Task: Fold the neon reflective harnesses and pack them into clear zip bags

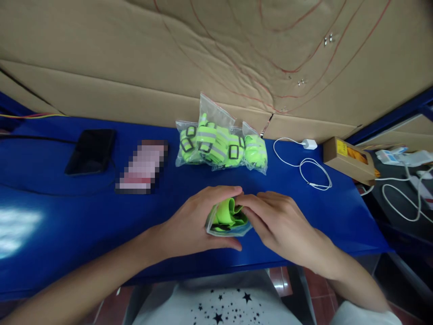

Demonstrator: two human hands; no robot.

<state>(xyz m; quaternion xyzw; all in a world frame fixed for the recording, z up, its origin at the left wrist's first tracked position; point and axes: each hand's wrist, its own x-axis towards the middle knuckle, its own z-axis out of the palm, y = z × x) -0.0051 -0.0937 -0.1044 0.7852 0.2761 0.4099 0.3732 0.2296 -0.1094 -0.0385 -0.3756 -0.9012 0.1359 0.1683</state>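
**Both hands on a bagged strap at the front edge of the table**

The left hand (194, 221) is curled around a small bag (221, 231) of clear plastic. Its thumb lies under the bag and its fingers arch over the top, so the bag is clamped in that hand. Inside the bag sits a folded neon-green strap (226, 213), and part of it sticks out at the bag's open top.

The right hand (280, 221) comes in from the other side. Its fingertips rest on the strap and the bag and meet the left fingertips above them. It cannot be told whether this hand pinches the bag or only presses on it.

The bag lies on the blue table (67, 225), at the middle of the front edge.

At the middle of the back edge lies a pile of filled bags (219, 144) with similar green straps. Toward the left back corner lies a black phone (90, 151). A white charger cable (309, 167) is coiled toward the right back corner, with a cardboard box (348, 159) just beyond it at the right edge.
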